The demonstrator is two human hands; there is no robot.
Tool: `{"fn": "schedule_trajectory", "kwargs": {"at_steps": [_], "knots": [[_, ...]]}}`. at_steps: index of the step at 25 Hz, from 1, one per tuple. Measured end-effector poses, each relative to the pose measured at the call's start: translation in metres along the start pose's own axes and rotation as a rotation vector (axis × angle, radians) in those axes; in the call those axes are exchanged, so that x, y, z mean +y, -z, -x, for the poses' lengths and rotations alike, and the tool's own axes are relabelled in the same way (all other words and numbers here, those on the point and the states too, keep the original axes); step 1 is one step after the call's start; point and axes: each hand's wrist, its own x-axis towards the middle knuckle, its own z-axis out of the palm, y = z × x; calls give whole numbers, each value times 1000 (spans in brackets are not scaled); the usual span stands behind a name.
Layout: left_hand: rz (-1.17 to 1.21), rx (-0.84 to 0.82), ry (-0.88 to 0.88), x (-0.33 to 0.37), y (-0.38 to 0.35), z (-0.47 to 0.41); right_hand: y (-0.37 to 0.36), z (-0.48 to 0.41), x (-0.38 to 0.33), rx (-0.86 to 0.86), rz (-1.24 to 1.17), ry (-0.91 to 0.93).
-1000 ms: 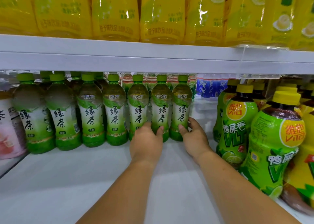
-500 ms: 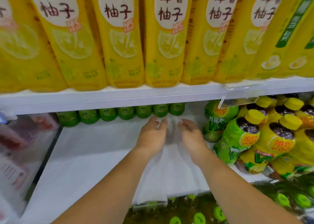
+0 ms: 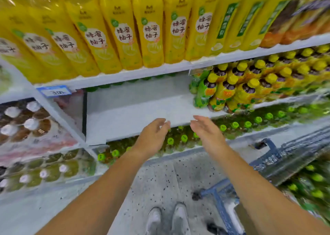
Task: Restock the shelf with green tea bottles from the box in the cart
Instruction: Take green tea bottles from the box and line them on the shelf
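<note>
Green tea bottles [image 3: 105, 86] behind upper shelf [image 3: 125, 74]

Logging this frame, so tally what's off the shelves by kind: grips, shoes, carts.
Grips: 2, left grip and right grip, both empty
Shoes: 2, left shoe and right shoe
Cart: 1
Total: 5

"蜂蜜柚子" on yellow bottles [image 3: 151, 29]
</note>
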Motion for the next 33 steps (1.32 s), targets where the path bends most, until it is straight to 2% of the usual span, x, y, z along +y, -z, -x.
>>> {"fn": "schedule_trajectory", "kwargs": {"at_steps": [4,9,13,16,19,24,30,33], "knots": [[49,-129,-2,10,-23,59,40,78,13,5,24,-50],[-45,-376,-40,30,-85,117,99,183,46,250,-15,-128],[-187,-592,-183,51,-138,164,143,252,76,455,-107,-154],[-225,-674,-257,68,-180,187,173,288,106,556,-107,-179],[-243,-725,-246,74,-231,201,202,310,136,591,-116,-224],[-250,-690,-130,76,-330,222,275,316,193,528,-119,-289],[-233,-539,86,75,-446,221,393,264,256,267,-3,-319],[-206,-491,129,80,-489,207,430,233,280,221,115,-331]]}}
